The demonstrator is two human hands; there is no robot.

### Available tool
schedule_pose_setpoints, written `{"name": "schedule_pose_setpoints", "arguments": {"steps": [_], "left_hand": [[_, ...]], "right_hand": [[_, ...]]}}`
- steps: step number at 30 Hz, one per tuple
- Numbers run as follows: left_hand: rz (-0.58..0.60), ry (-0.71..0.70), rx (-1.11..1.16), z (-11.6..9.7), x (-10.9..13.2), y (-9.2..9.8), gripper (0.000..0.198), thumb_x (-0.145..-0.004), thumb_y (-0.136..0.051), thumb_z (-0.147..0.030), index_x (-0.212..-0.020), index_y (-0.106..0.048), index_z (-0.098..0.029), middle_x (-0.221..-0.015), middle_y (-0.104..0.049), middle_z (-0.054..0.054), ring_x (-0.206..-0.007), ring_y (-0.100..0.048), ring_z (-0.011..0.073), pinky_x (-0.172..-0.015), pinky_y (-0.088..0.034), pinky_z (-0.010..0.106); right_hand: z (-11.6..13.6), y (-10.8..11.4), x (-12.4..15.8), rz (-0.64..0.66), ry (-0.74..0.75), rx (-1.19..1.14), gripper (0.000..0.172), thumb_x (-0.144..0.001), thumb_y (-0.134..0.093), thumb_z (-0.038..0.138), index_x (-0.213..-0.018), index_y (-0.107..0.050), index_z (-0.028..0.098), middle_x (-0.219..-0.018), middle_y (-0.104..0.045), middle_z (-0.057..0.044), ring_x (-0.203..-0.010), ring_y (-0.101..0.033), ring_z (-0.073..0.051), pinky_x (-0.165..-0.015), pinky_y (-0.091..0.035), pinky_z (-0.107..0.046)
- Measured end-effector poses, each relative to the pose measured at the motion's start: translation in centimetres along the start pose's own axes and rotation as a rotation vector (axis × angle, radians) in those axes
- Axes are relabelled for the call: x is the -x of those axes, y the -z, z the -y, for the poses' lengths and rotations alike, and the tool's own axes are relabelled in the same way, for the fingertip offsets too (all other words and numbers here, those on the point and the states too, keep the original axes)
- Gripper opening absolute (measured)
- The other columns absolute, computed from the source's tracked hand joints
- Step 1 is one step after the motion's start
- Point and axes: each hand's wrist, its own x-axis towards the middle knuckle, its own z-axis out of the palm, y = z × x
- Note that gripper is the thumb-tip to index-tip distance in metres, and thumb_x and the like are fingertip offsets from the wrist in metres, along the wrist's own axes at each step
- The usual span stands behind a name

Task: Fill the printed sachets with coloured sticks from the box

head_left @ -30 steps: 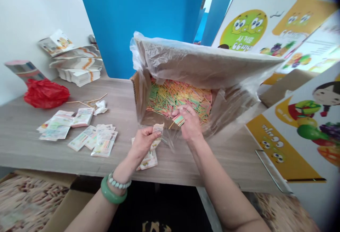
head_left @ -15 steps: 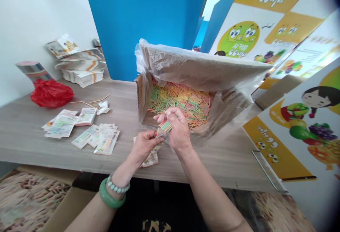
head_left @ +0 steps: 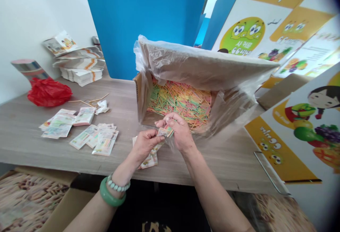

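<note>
My left hand (head_left: 145,143) pinches a small printed packet (head_left: 160,133) by its top edge, just above the wooden table (head_left: 228,157). My right hand (head_left: 179,133) is closed on a small bundle of coloured sticks (head_left: 168,130), whose end meets the packet's mouth. Right behind the hands stands a cardboard box (head_left: 141,94) lined with clear plastic and full of loose coloured sticks (head_left: 183,101). More packets (head_left: 148,160) lie under my left hand. A green bangle and a bead bracelet circle my left wrist.
Filled packets (head_left: 95,138) lie spread on the table's left half, with a red plastic bag (head_left: 49,92) and a stack of flat packets (head_left: 79,67) further back. A blue panel (head_left: 148,12) stands behind. Printed cartons (head_left: 300,118) crowd the right side. A carton of packets (head_left: 29,200) sits below left.
My right hand drew the stick bundle back out of the box towards me and down to the packet held by my left hand. The hands are now together.
</note>
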Motion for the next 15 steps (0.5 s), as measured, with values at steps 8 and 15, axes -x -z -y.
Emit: {"name": "schedule_pose_setpoints", "arguments": {"steps": [8, 15], "left_hand": [[0.079, -0.135, -0.178, -1.4, -5.5, -1.2, 0.037, -0.073, -0.073, -0.050, -0.065, -0.068, -0.015, -0.061, -0.053, -0.001, -0.061, -0.045, 0.0121, -0.058, -0.033, 0.025], [0.127, -0.112, 0.129, -3.5, -14.4, -2.1, 0.045, -0.068, -0.080, -0.050, -0.098, -0.075, -0.017, -0.089, -0.073, 0.007, -0.073, -0.061, 0.0161, -0.068, -0.046, 0.028]], "right_hand": [[1.2, 2.2, -3.3, 0.138, 0.130, 0.282, 0.020, -0.089, -0.057, 0.039, -0.088, -0.070, 0.024, -0.103, -0.076, -0.003, -0.103, -0.066, -0.019, -0.096, -0.047, -0.037], [3.1, 8.4, -10.7, -0.060, 0.233, 0.535, 0.038, -0.085, -0.059, 0.050, -0.111, -0.070, 0.024, -0.124, -0.069, -0.006, -0.119, -0.060, -0.020, -0.108, -0.039, -0.039]]}}
